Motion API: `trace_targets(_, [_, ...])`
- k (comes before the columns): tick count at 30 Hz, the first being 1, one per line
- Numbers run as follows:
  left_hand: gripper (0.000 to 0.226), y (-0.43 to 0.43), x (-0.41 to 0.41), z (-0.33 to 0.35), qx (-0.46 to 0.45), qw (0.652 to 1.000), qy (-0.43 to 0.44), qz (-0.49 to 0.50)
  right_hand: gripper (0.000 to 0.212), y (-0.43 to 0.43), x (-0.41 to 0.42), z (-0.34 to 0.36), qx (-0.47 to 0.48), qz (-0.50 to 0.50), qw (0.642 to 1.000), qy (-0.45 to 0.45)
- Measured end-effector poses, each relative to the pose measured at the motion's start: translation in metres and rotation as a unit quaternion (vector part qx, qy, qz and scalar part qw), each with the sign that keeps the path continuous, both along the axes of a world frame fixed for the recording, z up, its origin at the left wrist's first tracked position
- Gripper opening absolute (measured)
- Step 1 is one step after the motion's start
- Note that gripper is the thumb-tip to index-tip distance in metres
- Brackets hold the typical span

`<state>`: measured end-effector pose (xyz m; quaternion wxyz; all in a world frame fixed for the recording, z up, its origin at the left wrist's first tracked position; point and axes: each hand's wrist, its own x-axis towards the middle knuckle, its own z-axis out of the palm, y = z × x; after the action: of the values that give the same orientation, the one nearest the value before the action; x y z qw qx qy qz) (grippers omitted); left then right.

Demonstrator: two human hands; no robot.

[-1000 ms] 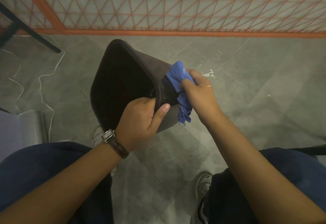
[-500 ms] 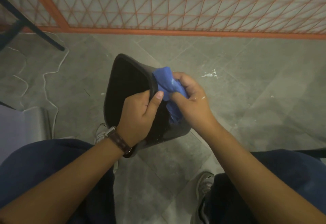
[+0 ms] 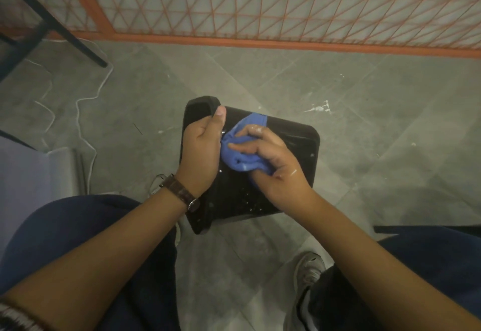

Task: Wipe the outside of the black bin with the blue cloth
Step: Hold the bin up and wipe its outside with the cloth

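Note:
The black bin [image 3: 294,148] lies tipped on its side between my knees, its rim to the left and one wet, speckled outer wall facing up. My left hand [image 3: 201,153] grips the rim, thumb over the top corner. My right hand [image 3: 273,164] presses the bunched blue cloth [image 3: 240,153] flat against that upper wall, near the rim. Part of the cloth shows beyond my fingers at the bin's far edge. The bin's inside is hidden from me.
Grey tiled floor [image 3: 364,111] all around, with white specks. An orange lattice screen [image 3: 260,2] closes off the far side. A white cord [image 3: 83,101] and a dark furniture leg [image 3: 65,33] are at the left, a grey seat edge [image 3: 31,174] beside my left knee. My shoe [image 3: 308,268] is below.
The bin has been turned so its opening faces left and an outer wall faces up. My right hand with the cloth has moved onto that wall; my left hand has kept the rim.

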<state>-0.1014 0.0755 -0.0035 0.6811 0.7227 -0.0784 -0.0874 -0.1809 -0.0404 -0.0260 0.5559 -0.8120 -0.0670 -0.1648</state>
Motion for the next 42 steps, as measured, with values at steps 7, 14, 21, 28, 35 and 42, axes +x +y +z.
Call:
trace_targets(7, [0.049,0.000,0.009,0.005,0.008,1.000,0.027,0.012,0.048,0.004,-0.014,-0.010,-0.083,0.057,0.994,0.031])
trace_targets(14, [0.048,0.000,0.014,0.010,0.064,0.995,0.069,0.041,0.045,-0.013,-0.017,-0.010,-0.141,0.091,0.985,0.043])
trace_targets(21, [0.030,0.007,0.027,0.017,0.053,0.989,0.111,0.082,0.047,-0.053,-0.015,-0.023,-0.038,-0.011,0.999,0.025])
trace_targets(28, [0.041,0.015,0.040,0.021,0.035,0.979,0.133,0.150,0.057,-0.080,-0.018,-0.022,0.044,-0.198,0.971,0.127])
trace_targets(35, [0.035,0.018,0.046,0.020,0.024,0.972,0.192,0.135,0.019,-0.083,-0.015,-0.014,0.205,-0.290,0.872,0.337])
trace_targets(42, [0.030,0.017,0.043,0.027,-0.008,0.961,0.272,0.049,0.014,-0.078,-0.014,-0.007,0.184,-0.325,0.863,0.342])
